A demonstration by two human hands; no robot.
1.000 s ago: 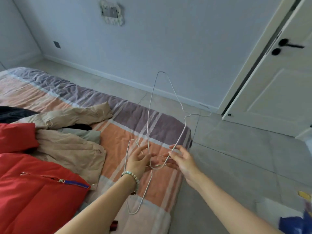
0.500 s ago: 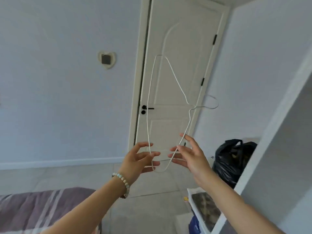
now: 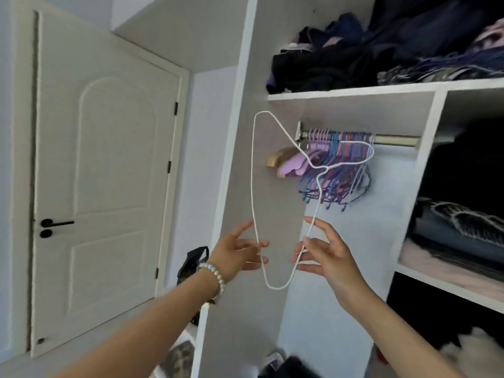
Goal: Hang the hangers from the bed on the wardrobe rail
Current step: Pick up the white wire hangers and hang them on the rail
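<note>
- Reaching up from the bottom edge, two bare forearms rise toward the wardrobe; the left wrist wears a bead bracelet [image 3: 215, 276].
- The left hand [image 3: 234, 255] pinches one wire side of a white hanger [image 3: 252, 170] between thumb and fingertips, with the forefinger stretched out loose above.
- The right hand [image 3: 324, 257] has its fingers spread fairly wide; the hanger's other wire side runs across them and touches the fingertips, but whether they truly grip it cannot be told.
- The hanger stands on end between the two hands: one rounded corner hangs just below the fingers, the other corner points up, and its hook [image 3: 360, 151] lies out to the right.
- The hook sits in front of the rail [image 3: 395, 139], level with it; it is not over the rail.
- On the rail's left part hangs a tight bunch of hangers [image 3: 332, 170], purple, pink and blue, with a wooden one [image 3: 281, 158] at the left end. The rail's right part is bare.
- A white shelf [image 3: 354, 91] lies above the rail, piled with dark folded clothes [image 3: 381, 50].
- To the right, behind a white divider, more folded clothes [image 3: 458, 236] are stacked in side compartments.
- Low down, dark things lie on the wardrobe floor, too blurred to tell.
- Left of the wardrobe, a black bag [image 3: 191, 263] stands on the floor.
- Farthest left, a white door [image 3: 109, 173] is shut, with a black handle [image 3: 56, 222].
</note>
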